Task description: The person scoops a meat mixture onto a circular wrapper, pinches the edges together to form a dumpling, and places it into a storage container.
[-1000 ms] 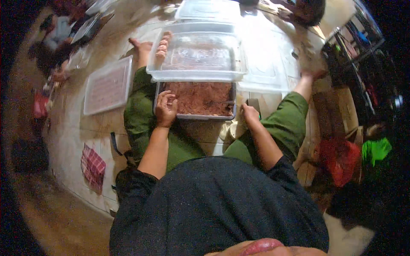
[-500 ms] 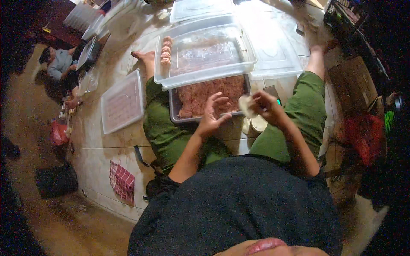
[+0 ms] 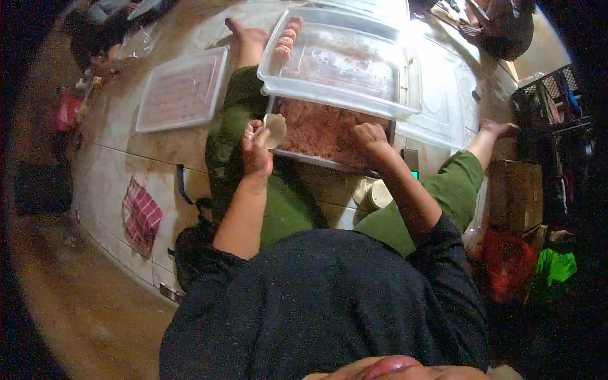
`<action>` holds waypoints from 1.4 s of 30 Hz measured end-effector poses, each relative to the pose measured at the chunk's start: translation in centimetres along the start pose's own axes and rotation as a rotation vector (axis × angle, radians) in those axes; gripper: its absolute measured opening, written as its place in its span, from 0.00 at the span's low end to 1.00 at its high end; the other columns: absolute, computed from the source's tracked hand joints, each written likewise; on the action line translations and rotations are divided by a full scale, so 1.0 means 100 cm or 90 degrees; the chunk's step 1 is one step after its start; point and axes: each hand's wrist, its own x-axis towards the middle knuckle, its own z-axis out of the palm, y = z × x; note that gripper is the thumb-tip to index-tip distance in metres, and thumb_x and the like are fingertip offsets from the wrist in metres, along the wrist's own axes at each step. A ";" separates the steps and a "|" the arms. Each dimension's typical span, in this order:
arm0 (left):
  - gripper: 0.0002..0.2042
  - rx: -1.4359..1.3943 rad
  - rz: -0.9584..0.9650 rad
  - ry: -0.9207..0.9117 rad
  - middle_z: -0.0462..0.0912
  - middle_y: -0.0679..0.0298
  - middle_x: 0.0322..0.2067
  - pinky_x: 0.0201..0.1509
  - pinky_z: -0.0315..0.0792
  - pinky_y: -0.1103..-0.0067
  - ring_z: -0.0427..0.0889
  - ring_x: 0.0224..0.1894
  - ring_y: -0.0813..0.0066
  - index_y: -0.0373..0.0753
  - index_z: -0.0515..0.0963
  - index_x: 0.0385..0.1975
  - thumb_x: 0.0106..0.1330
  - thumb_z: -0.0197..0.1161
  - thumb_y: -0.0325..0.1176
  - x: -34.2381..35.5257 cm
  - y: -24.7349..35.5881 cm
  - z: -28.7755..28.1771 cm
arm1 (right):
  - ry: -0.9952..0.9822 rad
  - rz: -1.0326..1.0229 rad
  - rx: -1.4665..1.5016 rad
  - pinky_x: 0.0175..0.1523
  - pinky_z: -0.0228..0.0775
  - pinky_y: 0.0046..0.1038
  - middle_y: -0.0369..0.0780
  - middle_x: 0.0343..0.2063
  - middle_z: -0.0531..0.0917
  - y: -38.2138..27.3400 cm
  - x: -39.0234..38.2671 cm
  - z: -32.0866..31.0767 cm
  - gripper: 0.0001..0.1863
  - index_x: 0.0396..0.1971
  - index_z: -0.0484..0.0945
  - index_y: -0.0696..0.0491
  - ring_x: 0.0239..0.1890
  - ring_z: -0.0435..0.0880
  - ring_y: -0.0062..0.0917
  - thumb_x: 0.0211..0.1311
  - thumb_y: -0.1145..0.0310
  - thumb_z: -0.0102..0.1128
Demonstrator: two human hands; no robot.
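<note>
My left hand (image 3: 256, 151) is closed on a thin, round, pale dough wrapper (image 3: 276, 132), held upright over the left edge of a grey tray (image 3: 316, 160). Minced meat (image 3: 316, 130) fills this tray between my legs. Toward its right side my right hand (image 3: 371, 137) reaches down to the meat with curled fingers; whatever they grip is hidden. Beyond, a clear plastic container (image 3: 342, 91) partly covers the tray's far side. A row of filled pinkish dumplings (image 3: 289, 41) lines that container's left wall. A stack of round wrappers (image 3: 379, 194) sits by my right thigh.
A lidded translucent box (image 3: 183, 92) lies on the tiles at left, near a red checked cloth (image 3: 142, 214). A small device with a green display (image 3: 413, 166) stands right of the tray. Farther right are a cardboard box (image 3: 516, 196) and a red bag (image 3: 506, 263). Another person sits far left.
The wrapper has passed from my right hand to my left, which has moved left and closed on it. My right hand has gone into the meat tray. The view has shifted.
</note>
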 end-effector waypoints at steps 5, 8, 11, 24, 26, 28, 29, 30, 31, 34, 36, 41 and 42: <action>0.15 -0.111 -0.055 0.048 0.75 0.50 0.46 0.57 0.68 0.69 0.75 0.49 0.60 0.31 0.68 0.48 0.63 0.48 0.29 0.011 0.008 -0.003 | -0.139 0.022 -0.001 0.32 0.74 0.35 0.45 0.25 0.82 -0.053 -0.033 -0.105 0.05 0.19 0.81 0.53 0.29 0.82 0.38 0.48 0.70 0.57; 0.17 -0.090 -0.085 0.066 0.73 0.50 0.49 0.59 0.65 0.68 0.73 0.53 0.58 0.32 0.66 0.52 0.65 0.46 0.31 0.014 0.008 -0.001 | -0.117 -0.036 -0.052 0.36 0.73 0.36 0.42 0.26 0.82 -0.052 -0.033 -0.097 0.04 0.22 0.80 0.51 0.33 0.82 0.36 0.46 0.68 0.58; 0.19 -0.120 -0.081 0.023 0.71 0.50 0.52 0.60 0.64 0.67 0.71 0.55 0.58 0.33 0.63 0.56 0.65 0.45 0.27 0.019 0.004 0.002 | 0.329 -0.238 -0.073 0.32 0.70 0.29 0.40 0.28 0.82 -0.009 -0.043 -0.016 0.15 0.34 0.80 0.51 0.32 0.81 0.29 0.46 0.64 0.52; 0.22 -0.195 0.024 0.007 0.73 0.52 0.50 0.59 0.65 0.69 0.72 0.53 0.60 0.36 0.62 0.55 0.60 0.52 0.35 0.026 0.009 -0.008 | 0.241 -0.105 0.325 0.21 0.53 0.32 0.39 0.12 0.58 -0.036 -0.013 -0.016 0.13 0.11 0.65 0.53 0.15 0.57 0.26 0.50 0.66 0.50; 0.22 -0.089 0.095 0.078 0.74 0.52 0.48 0.58 0.66 0.69 0.73 0.52 0.61 0.36 0.63 0.54 0.61 0.52 0.36 0.032 0.010 -0.010 | 0.166 -0.104 0.139 0.19 0.53 0.33 0.40 0.09 0.59 -0.052 -0.007 -0.036 0.14 0.08 0.67 0.53 0.13 0.59 0.26 0.49 0.66 0.52; 0.19 -0.074 0.109 0.125 0.74 0.52 0.48 0.59 0.63 0.69 0.73 0.52 0.62 0.36 0.65 0.52 0.63 0.48 0.37 0.040 0.007 -0.014 | 0.048 -0.133 -0.024 0.19 0.58 0.33 0.40 0.09 0.66 -0.081 -0.012 -0.077 0.13 0.08 0.71 0.51 0.13 0.66 0.27 0.48 0.66 0.53; 0.18 -0.034 0.124 0.140 0.74 0.52 0.48 0.60 0.63 0.69 0.73 0.52 0.62 0.36 0.65 0.52 0.64 0.47 0.36 0.044 0.004 -0.010 | 0.088 -0.149 0.056 0.20 0.61 0.33 0.41 0.11 0.70 -0.086 -0.008 -0.070 0.12 0.09 0.72 0.51 0.14 0.70 0.29 0.47 0.65 0.54; 0.18 0.006 0.139 0.156 0.74 0.51 0.48 0.60 0.62 0.69 0.73 0.52 0.61 0.36 0.66 0.52 0.64 0.46 0.36 0.046 0.002 -0.008 | 0.128 -0.165 0.136 0.21 0.63 0.33 0.41 0.12 0.74 -0.090 -0.003 -0.058 0.11 0.09 0.74 0.50 0.16 0.74 0.31 0.46 0.65 0.55; 0.18 -0.004 0.131 0.152 0.74 0.51 0.48 0.60 0.62 0.69 0.72 0.52 0.61 0.36 0.66 0.51 0.65 0.46 0.36 0.047 0.001 -0.005 | 0.173 -0.165 0.158 0.21 0.65 0.33 0.41 0.13 0.75 -0.092 0.003 -0.053 0.10 0.10 0.75 0.49 0.17 0.76 0.31 0.46 0.64 0.56; 0.17 -0.021 0.116 0.143 0.74 0.49 0.48 0.61 0.61 0.69 0.72 0.53 0.61 0.35 0.66 0.51 0.66 0.45 0.37 0.051 0.001 -0.007 | 0.315 -0.146 0.116 0.19 0.65 0.31 0.39 0.12 0.75 -0.099 0.024 -0.043 0.11 0.11 0.75 0.47 0.17 0.78 0.26 0.48 0.61 0.56; 0.17 -0.101 0.104 0.111 0.73 0.50 0.50 0.61 0.62 0.69 0.71 0.54 0.60 0.34 0.66 0.51 0.63 0.49 0.32 0.045 0.004 -0.019 | 0.099 -0.072 0.025 0.20 0.61 0.31 0.38 0.11 0.71 -0.096 0.026 -0.069 0.14 0.13 0.72 0.48 0.15 0.68 0.26 0.53 0.59 0.50; 0.20 -0.114 0.049 0.081 0.71 0.51 0.52 0.62 0.62 0.68 0.71 0.55 0.59 0.34 0.65 0.52 0.59 0.54 0.28 0.026 0.014 -0.009 | 0.267 -0.176 0.293 0.16 0.57 0.28 0.41 0.09 0.71 -0.068 0.003 -0.044 0.18 0.07 0.72 0.49 0.11 0.66 0.27 0.53 0.59 0.51; 0.21 -0.126 0.045 0.067 0.71 0.52 0.52 0.62 0.61 0.68 0.70 0.55 0.59 0.35 0.65 0.52 0.58 0.55 0.29 0.027 0.013 -0.008 | 0.220 -0.195 0.213 0.17 0.59 0.29 0.42 0.10 0.73 -0.071 -0.001 -0.044 0.16 0.08 0.73 0.49 0.12 0.68 0.27 0.51 0.61 0.52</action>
